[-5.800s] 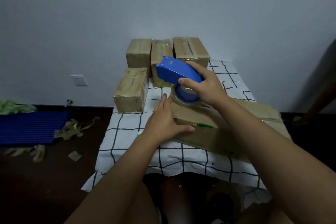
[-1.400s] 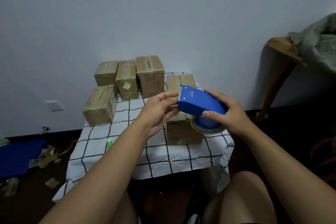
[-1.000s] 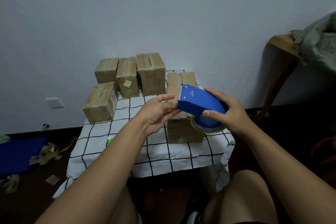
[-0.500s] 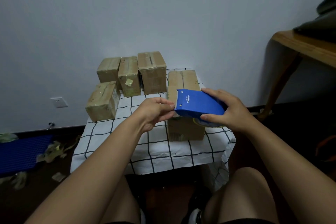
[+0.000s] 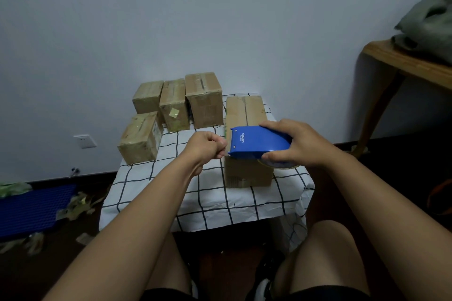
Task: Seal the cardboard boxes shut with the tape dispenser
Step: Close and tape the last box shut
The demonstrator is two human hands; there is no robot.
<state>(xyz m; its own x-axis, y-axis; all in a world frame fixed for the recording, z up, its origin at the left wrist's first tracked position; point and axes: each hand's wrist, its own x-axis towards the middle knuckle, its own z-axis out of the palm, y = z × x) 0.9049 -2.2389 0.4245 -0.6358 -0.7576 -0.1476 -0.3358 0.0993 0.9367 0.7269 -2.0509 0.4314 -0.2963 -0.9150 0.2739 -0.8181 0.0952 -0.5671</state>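
The left hand (image 5: 208,145) had been closed from open fingers into a pinch at the blue plastic tape dispenser's (image 5: 256,143) front edge — presumably on the tape end. The dispenser was gripped by the right hand (image 5: 297,145) over the unsealed brown cardboard box (image 5: 244,110) at the table's (image 5: 212,200) three o'clock — taping seemed imminent.

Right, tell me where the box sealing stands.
Done: the four boxes by the wall show tape. In hand: the right hand holds the blue dispenser; the left hand pinches at its front edge. Left: the near box, seam still untaped.

Blue tape dispenser (image 5: 256,142), black-checked white cloth (image 5: 208,193)
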